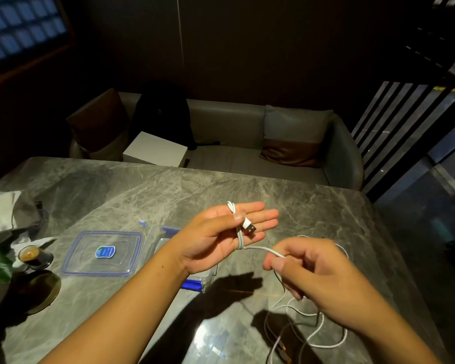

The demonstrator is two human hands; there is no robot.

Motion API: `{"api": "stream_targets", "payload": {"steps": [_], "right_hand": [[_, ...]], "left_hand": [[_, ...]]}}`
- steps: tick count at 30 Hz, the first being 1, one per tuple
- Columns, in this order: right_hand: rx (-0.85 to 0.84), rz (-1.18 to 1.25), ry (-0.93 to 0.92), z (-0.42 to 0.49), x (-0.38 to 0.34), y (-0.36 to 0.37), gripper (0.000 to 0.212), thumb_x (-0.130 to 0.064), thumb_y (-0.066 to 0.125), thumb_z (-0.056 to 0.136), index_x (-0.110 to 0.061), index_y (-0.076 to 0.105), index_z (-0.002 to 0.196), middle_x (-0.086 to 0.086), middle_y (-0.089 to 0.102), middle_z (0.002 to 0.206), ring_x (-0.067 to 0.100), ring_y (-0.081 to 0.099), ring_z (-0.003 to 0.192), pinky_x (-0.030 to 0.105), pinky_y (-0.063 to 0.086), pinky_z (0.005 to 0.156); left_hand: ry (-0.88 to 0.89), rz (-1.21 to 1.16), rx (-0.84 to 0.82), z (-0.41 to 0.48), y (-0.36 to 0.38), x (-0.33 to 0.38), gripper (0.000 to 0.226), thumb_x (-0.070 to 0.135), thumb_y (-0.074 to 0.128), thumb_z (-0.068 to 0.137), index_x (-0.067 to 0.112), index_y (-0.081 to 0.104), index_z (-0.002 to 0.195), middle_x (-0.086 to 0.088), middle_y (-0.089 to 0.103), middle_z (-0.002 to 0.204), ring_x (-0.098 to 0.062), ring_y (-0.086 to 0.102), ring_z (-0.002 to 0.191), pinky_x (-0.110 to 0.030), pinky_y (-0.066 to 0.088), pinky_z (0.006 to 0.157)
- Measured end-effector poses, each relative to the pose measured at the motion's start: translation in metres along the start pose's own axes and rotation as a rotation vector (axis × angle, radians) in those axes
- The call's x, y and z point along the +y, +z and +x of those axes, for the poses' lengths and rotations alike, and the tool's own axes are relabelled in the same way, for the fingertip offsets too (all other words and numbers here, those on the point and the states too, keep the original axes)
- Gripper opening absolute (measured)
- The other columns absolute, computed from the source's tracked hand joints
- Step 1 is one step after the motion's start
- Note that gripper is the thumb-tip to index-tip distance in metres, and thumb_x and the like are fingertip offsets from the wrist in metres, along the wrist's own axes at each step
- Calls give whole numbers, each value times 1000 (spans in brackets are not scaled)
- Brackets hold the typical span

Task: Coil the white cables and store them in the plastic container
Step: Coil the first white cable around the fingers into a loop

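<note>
The left hand [221, 232] lies palm up, fingers straight, thumb pinning the white cable [258, 248] and its USB plug [248, 227] so turns can wrap round the palm. The right hand [313, 274] pinches the braided cord to feed it; loose loops trail on the veined marble table [142, 187]. The clear plastic container [195, 281], mostly hidden under the left wrist, sits beside its blue-rimmed lid [103, 254].

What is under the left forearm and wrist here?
The left hand and its forearm cover most of the open plastic container; only its clear rim and blue clips show. Its contents are hidden. The lid lies beside it, uncovered.
</note>
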State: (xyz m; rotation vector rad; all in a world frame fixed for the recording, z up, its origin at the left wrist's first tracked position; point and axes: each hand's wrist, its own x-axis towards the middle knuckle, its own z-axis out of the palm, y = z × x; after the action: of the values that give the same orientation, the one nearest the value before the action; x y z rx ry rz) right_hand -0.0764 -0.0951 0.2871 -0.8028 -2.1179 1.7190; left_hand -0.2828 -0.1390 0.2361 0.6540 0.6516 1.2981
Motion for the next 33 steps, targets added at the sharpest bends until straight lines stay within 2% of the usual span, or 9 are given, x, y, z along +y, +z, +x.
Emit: {"api": "stream_targets", "payload": {"steps": [7, 9, 12, 18, 22, 24, 30, 33], "right_hand": [[40, 19, -90, -3, -23, -37, 16, -18, 74, 83, -6, 69, 74, 3, 46, 52, 8, 39, 46, 12, 33, 44], [87, -24, -110, 0, -21, -45, 21, -22, 78, 81, -8, 67, 69, 3, 45, 52, 7, 37, 46, 13, 31, 45], [155, 36, -132, 4, -17, -53, 26, -34, 75, 70, -12, 63, 65, 3, 43, 52, 8, 35, 45, 16, 28, 42], [152, 144, -195, 16, -10, -51, 34, -40, 81, 67, -13, 60, 66, -2, 41, 52, 9, 31, 45, 20, 24, 43], [154, 187, -211, 25, -14, -50, 17, -18, 73, 77, -10, 61, 68, -1, 40, 51, 12, 29, 45, 26, 19, 44], [177, 163, -228, 30, -17, -51, 12, -14, 68, 79, -11, 62, 69, -2, 41, 50, 13, 28, 45, 29, 18, 45], [208, 87, -286, 56, -21, -49, 15, -18, 68, 83, -19, 63, 69, -9, 45, 50, 7, 30, 43, 19, 24, 43], [154, 58, -329, 69, -24, -38, 17, -6, 66, 89, -10, 61, 74, -12, 51, 50, -1, 38, 42, 9, 31, 46]], "left_hand": [[-29, 53, 28, -4, -7, 5, 41, 4, 34, 103, -7, 38, 142, -28, 52, 140, -39, 51, 131, -45, 42, 109], [-45, 82, 18, -5, -9, 8, 41, 5, 35, 103, -6, 38, 142, -27, 52, 140, -39, 51, 131, -45, 42, 109], [-103, 145, 5, -7, -11, 5, 42, 5, 37, 102, -7, 35, 143, -26, 52, 140, -37, 51, 132, -42, 42, 110], [-194, 183, -52, -6, -2, -14, 47, 11, 41, 100, -3, 35, 144, -23, 53, 141, -35, 50, 133, -43, 40, 112], [-221, 107, -80, -4, 3, -23, 46, 10, 39, 101, -6, 35, 144, -27, 48, 144, -38, 48, 134, -44, 39, 113], [-237, 88, -130, -6, 6, -24, 45, 10, 39, 101, -5, 37, 144, -28, 47, 144, -39, 46, 135, -44, 38, 114], [-250, 150, -263, -5, 22, -27, 49, 7, 34, 101, -5, 28, 149, -27, 39, 150, -39, 39, 141, -47, 28, 119], [-249, 159, -292, -1, 30, -31, 51, 5, 33, 101, -6, 23, 150, -28, 36, 152, -39, 36, 142, -45, 28, 119]]}}
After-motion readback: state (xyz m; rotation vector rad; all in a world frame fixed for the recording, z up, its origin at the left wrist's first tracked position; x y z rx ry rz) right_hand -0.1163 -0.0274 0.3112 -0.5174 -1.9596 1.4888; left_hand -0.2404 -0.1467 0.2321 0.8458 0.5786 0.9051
